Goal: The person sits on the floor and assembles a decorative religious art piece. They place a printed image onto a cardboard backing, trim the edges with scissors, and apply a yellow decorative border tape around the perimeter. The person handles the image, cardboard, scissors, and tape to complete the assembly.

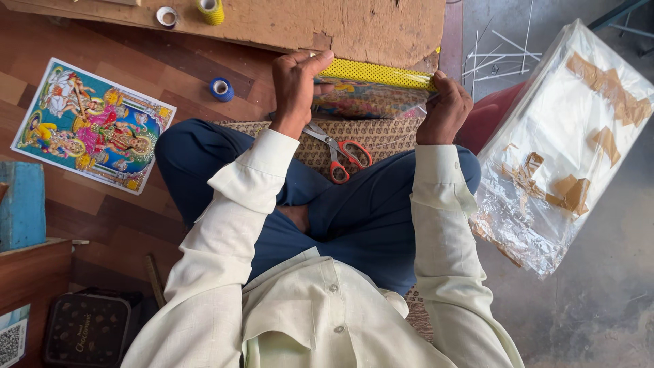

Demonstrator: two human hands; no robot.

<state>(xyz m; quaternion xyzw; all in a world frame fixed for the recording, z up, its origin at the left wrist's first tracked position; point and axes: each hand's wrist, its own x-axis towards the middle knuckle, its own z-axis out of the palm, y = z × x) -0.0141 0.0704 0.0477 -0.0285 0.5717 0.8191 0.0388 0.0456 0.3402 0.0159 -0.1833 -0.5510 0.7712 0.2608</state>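
Note:
My left hand (297,87) and my right hand (444,109) hold a colourful picture (368,99) between them, one hand at each end. A yellow dotted strip (376,73) runs along its far edge, and my left thumb presses on the strip's left end. The picture looks wrapped in clear plastic. Scissors with red-orange handles (340,151) lie on a patterned mat (381,135) over my crossed legs, just below my hands.
A second colourful picture (92,124) lies on the wooden floor at left. A blue tape roll (221,89) sits near it. A low board (286,24) carries a yellow roll (212,9) and a white roll (166,16). A plastic-wrapped bundle (565,146) lies at right.

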